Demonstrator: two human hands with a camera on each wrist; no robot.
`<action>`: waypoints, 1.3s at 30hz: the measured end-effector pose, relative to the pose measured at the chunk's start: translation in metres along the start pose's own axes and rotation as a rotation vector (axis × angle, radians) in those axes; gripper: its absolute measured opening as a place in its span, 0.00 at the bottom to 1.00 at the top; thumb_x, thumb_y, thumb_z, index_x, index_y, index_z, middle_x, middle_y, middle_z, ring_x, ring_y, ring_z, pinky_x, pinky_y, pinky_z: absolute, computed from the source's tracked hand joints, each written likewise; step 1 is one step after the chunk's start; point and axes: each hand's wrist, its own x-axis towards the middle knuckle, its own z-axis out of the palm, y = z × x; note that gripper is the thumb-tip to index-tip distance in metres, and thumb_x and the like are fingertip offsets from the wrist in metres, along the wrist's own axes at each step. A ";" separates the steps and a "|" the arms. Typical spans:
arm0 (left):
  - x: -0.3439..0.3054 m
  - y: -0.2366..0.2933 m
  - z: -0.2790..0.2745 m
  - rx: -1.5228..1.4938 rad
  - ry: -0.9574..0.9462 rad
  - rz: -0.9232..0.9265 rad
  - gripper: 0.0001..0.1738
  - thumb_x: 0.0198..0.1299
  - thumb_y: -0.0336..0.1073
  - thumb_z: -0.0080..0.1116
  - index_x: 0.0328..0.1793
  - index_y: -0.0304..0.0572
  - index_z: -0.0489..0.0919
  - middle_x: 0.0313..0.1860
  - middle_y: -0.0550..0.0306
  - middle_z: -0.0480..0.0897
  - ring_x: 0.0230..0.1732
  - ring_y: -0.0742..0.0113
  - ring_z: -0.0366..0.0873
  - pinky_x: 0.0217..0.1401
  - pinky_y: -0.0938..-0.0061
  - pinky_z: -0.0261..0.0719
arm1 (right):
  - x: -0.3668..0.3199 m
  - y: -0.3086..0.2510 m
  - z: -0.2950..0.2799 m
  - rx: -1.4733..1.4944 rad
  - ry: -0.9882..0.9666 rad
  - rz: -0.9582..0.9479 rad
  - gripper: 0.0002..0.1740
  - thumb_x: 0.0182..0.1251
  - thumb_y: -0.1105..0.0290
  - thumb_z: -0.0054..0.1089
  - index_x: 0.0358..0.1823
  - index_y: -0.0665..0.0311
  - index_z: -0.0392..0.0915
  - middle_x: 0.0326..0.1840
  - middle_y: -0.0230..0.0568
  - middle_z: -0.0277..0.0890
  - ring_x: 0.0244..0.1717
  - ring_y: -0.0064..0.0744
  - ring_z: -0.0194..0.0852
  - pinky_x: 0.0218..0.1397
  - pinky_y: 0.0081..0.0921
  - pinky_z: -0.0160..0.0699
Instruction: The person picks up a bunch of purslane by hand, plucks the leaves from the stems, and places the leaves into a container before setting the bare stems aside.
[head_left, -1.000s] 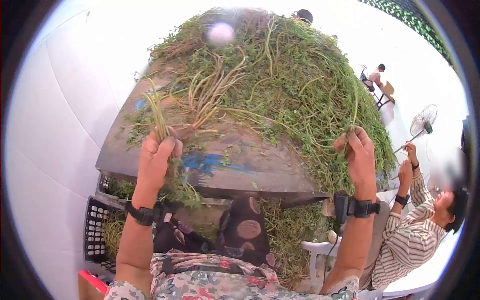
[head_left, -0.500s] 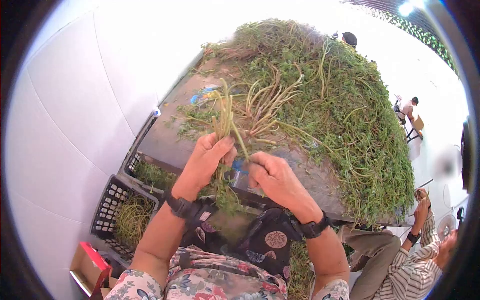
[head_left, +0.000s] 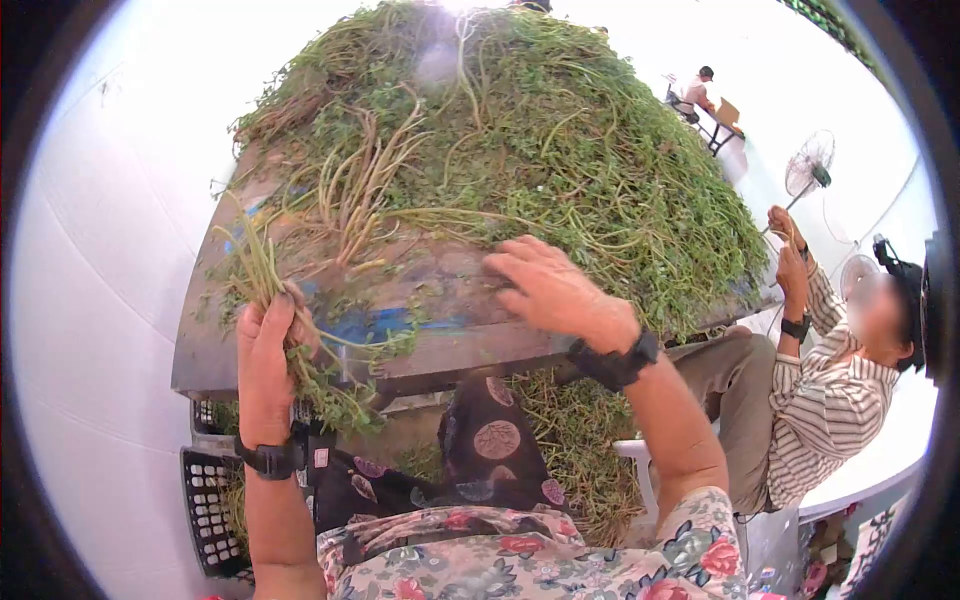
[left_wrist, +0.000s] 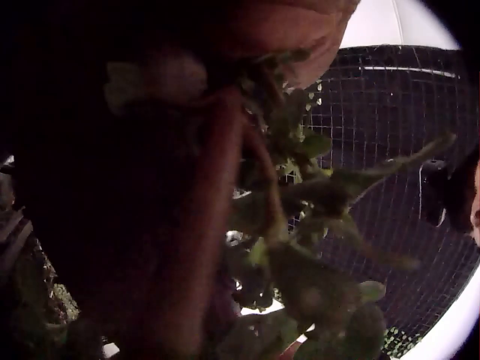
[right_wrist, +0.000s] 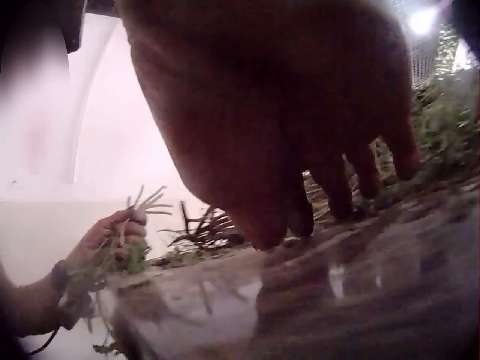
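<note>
My left hand (head_left: 266,345) grips a bunch of leafy green stems (head_left: 254,262) at the table's left front. The bare stem ends point up and the leafy tops (head_left: 340,400) hang below the fist, past the table edge. Close up in the left wrist view, a thick reddish stem (left_wrist: 206,217) and small rounded leaves (left_wrist: 315,281) fill much of the picture, and the palm is dark. My right hand (head_left: 560,292) is palm down over the front of the table (head_left: 480,345), its fingers spread and holding nothing. In the right wrist view its fingertips (right_wrist: 341,202) come right down to the tabletop.
A big heap of leafy stems (head_left: 590,170) covers the table's middle and right. A loose cluster of paler stems (head_left: 365,185) lies behind my hands, near a blue patch (head_left: 385,325). Black crates (head_left: 212,500) stand at lower left. A seated person in stripes (head_left: 830,420) is at my right.
My right hand came from the right to the bunch, then moved away onto the tabletop with fingers spread. My left hand keeps hold of the bunch. The head view swung and came back.
</note>
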 end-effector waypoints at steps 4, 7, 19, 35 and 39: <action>-0.004 0.003 0.006 0.024 0.072 -0.009 0.09 0.60 0.39 0.52 0.38 0.41 0.71 0.20 0.66 0.67 0.20 0.80 0.61 0.21 0.83 0.61 | -0.045 0.045 -0.016 -0.163 -0.081 0.193 0.24 0.57 0.67 0.48 0.57 0.62 0.65 0.59 0.48 0.64 0.62 0.48 0.56 0.65 0.40 0.54; -0.003 0.000 0.006 0.096 0.077 0.013 0.09 0.60 0.39 0.52 0.38 0.41 0.72 0.22 0.65 0.69 0.20 0.80 0.63 0.21 0.84 0.62 | -0.072 0.058 -0.022 -0.085 -0.056 0.229 0.23 0.56 0.67 0.48 0.56 0.61 0.65 0.60 0.47 0.63 0.64 0.47 0.54 0.66 0.38 0.54; 0.000 -0.006 0.003 0.102 0.081 0.032 0.09 0.61 0.39 0.50 0.41 0.42 0.71 0.22 0.66 0.67 0.20 0.80 0.61 0.20 0.83 0.60 | -0.174 0.062 -0.020 -0.065 0.373 0.337 0.13 0.50 0.82 0.50 0.39 0.66 0.72 0.42 0.44 0.72 0.48 0.48 0.66 0.51 0.36 0.67; -0.002 -0.005 0.007 0.184 0.079 0.053 0.09 0.62 0.38 0.49 0.43 0.42 0.72 0.24 0.65 0.69 0.22 0.79 0.63 0.22 0.82 0.63 | -0.355 0.069 0.101 0.305 -0.149 1.074 0.21 0.54 0.64 0.51 0.49 0.68 0.72 0.41 0.57 0.74 0.44 0.52 0.73 0.50 0.40 0.69; -0.002 -0.001 0.008 0.154 0.042 0.036 0.10 0.61 0.39 0.50 0.40 0.40 0.72 0.25 0.63 0.72 0.25 0.77 0.66 0.29 0.81 0.67 | -0.250 0.029 0.015 0.333 -0.033 0.965 0.19 0.55 0.66 0.51 0.48 0.68 0.72 0.40 0.55 0.75 0.43 0.48 0.75 0.47 0.35 0.72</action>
